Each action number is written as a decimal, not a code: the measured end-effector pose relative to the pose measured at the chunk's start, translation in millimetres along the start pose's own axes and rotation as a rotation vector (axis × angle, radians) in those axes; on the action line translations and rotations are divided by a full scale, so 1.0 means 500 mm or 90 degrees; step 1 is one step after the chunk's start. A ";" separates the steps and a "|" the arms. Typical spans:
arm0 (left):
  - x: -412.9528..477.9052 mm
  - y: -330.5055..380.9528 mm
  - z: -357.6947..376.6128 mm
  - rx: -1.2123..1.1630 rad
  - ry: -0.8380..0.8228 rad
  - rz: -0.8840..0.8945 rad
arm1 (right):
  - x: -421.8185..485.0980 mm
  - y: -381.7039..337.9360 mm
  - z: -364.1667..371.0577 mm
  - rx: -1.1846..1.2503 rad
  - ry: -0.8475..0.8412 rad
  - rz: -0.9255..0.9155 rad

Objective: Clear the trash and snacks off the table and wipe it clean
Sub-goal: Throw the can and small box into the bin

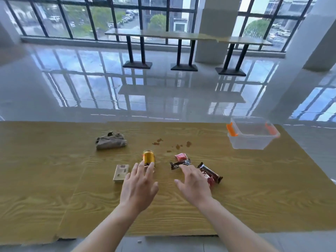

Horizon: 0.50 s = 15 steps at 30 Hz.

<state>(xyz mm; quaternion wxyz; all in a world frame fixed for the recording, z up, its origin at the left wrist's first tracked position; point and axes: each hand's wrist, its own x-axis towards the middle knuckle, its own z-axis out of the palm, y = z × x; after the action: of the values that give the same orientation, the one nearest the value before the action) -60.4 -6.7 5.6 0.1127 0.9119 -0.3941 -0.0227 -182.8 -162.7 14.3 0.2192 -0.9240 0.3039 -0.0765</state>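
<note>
A gold can (pixel 148 157) stands upright on the wooden table (pixel 54 179). My left hand (pixel 139 186) is open just in front of it, fingertips at its base. My right hand (pixel 194 184) is open over the snacks: a dark wrapper (pixel 179 164) by its fingertips, a small red packet (pixel 181 156) behind that, and a dark red snack bar (pixel 211 172) partly under the hand's right side. A small tan box (pixel 121 173) lies left of my left hand. A crumpled brown cloth (pixel 111 141) rests at the back left. Brown spill spots (pixel 179 146) mark the table behind the snacks.
A clear plastic bin with orange latches (pixel 252 133) stands empty at the table's back right corner. Beyond the table are a glossy tiled floor, a long counter on black legs (pixel 181 36) and big windows.
</note>
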 end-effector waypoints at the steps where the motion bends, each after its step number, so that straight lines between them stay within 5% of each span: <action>1: 0.009 -0.026 -0.003 0.001 -0.003 -0.008 | 0.017 -0.020 0.012 -0.002 -0.008 -0.003; 15: 0.133 -0.225 0.047 0.011 -0.099 -0.157 | 0.217 -0.161 0.162 0.002 -0.142 0.041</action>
<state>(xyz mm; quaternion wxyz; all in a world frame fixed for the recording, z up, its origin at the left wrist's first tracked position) 62.6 15.6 -39.3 0.0704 0.9498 -0.2866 -0.1035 -30.9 -140.4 -20.7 0.2553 -0.9163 0.3067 0.0333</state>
